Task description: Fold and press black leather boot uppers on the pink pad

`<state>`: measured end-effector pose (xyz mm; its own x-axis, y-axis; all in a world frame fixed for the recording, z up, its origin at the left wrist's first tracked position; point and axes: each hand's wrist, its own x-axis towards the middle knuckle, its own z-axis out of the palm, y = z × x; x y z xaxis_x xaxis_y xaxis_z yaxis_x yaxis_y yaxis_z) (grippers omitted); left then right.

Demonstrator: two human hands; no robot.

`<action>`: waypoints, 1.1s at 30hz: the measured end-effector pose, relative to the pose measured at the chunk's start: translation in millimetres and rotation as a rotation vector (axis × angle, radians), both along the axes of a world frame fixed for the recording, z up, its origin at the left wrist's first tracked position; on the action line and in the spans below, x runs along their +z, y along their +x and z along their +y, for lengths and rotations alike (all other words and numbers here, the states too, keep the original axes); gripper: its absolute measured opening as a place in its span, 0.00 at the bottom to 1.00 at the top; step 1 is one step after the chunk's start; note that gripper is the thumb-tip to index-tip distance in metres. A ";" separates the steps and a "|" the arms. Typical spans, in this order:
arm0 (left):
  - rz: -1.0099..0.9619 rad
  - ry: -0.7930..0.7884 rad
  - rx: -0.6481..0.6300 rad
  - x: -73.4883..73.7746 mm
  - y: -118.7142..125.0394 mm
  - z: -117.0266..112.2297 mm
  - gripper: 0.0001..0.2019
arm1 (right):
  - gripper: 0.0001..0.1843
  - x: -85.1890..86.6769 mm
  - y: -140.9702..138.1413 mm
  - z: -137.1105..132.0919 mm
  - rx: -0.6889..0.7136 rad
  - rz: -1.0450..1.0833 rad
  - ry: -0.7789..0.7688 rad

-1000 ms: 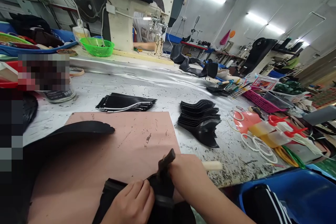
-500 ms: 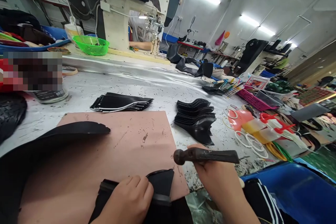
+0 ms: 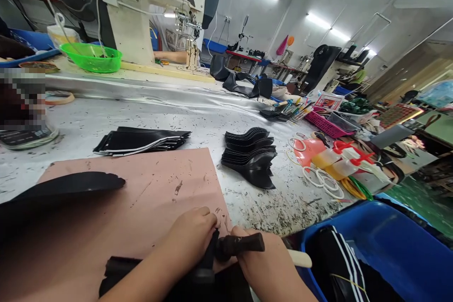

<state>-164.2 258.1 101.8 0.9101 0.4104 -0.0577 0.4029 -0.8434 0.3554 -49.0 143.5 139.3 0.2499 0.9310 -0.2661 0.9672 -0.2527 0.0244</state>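
Observation:
My right hand is wrapped round a hammer, its dark metal head low at the near right edge of the pink board. The pale wooden handle sticks out to the right behind the hand. My left hand pinches the edge of a black leather piece, right beside the hammer head. Part of that piece lies under my left forearm. Another black sheet curves up over the left side of the board.
Behind the board lie a white-edged black stack and a stack of curved black pieces. Glue bottles and white cord lie to the right, above a blue bin. A sewing machine stands at the back.
My right hand has brought the hammer down and left to the leather's edge. My left hand has moved forward and right along the black piece. The view has shifted right.

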 end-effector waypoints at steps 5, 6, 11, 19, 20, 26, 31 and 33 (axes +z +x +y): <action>-0.056 -0.033 -0.054 -5.4 -7.2 1.6 0.11 | 0.08 -1.0 3.3 -0.2 0.013 0.019 0.012; -0.069 -0.045 -0.074 -4.9 -8.7 2.9 0.11 | 0.07 -0.8 3.4 -0.5 0.015 0.026 0.011; -0.116 -0.037 -0.164 2.2 -14.0 7.4 0.11 | 0.08 1.2 7.2 -0.4 -0.014 0.096 0.078; -0.194 0.256 -0.333 -2.3 -21.5 3.8 0.11 | 0.18 9.1 14.9 14.1 -0.143 0.080 0.159; -0.195 0.278 -0.340 -3.0 -21.7 3.6 0.10 | 0.18 9.6 14.3 16.0 -0.124 0.061 0.147; -0.207 0.283 -0.359 -3.9 -21.1 4.1 0.10 | 0.12 12.5 15.0 21.3 -0.033 0.003 0.075; -0.219 0.250 -0.353 -3.6 -21.9 4.6 0.10 | 0.08 17.7 14.5 25.7 -0.010 0.021 0.021; -0.222 0.238 -0.343 -4.1 -22.2 4.7 0.11 | 0.08 19.4 14.0 27.0 0.000 0.015 0.021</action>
